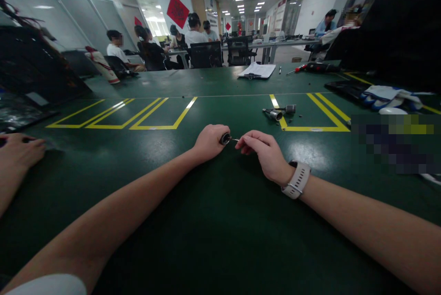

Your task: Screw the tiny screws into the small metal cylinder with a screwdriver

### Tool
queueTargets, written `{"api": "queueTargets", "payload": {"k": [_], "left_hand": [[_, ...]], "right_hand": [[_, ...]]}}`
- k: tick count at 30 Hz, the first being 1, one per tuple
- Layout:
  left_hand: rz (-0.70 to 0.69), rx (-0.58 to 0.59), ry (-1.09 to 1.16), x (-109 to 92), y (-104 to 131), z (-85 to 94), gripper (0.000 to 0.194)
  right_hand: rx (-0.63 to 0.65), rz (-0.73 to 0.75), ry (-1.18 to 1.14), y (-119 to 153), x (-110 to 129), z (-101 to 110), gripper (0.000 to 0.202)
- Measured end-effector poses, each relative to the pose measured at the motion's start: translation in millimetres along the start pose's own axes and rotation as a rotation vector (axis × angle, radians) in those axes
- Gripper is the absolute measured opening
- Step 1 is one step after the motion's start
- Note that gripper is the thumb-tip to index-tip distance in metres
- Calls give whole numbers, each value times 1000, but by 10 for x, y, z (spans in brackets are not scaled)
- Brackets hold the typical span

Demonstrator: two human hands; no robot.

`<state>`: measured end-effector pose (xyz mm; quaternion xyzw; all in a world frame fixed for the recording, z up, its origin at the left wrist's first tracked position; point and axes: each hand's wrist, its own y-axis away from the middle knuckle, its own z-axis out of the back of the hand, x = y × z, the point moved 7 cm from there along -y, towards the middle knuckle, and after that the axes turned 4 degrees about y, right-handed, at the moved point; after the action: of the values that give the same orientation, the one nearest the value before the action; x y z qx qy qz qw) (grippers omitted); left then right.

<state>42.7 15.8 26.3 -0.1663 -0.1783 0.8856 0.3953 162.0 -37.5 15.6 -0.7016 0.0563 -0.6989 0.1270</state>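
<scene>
My left hand (211, 143) is closed around a small dark cylindrical part whose round, metal-rimmed end (225, 138) faces my right hand. From that end a thin metal rod (234, 139) sticks out. My right hand (259, 149), with a pale watch strap on its wrist, pinches the rod's outer end between thumb and fingers. Most of the dark part is hidden inside my left fist. Beyond my right hand lie metal cylindrical pieces (275, 115) across a yellow tape line, with a few tiny dark bits around them.
Yellow tape outlines (153, 127) mark the green table (220, 235). A clipboard with papers (257, 70), a red-handled screwdriver (296, 69) and gloves (389, 96) lie farther back. At the left edge is another person's hand (24, 150). Several people sit at tables behind.
</scene>
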Motion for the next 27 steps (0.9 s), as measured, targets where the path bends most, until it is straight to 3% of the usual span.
{"api": "queueTargets", "payload": {"k": [8, 15, 23, 27], "left_hand": [[6, -36, 157, 8, 5, 48, 13], [29, -90, 326, 85, 12, 44, 18], [85, -52, 165, 77, -2, 37, 15], [50, -41, 44, 49, -5, 26, 10]], "right_hand": [[-10, -166, -273, -39, -111, 30, 17], [2, -181, -315, -37, -99, 16, 16], [-19, -19, -130, -17, -47, 36, 19], [2, 7, -14, -7, -20, 11, 20]]}}
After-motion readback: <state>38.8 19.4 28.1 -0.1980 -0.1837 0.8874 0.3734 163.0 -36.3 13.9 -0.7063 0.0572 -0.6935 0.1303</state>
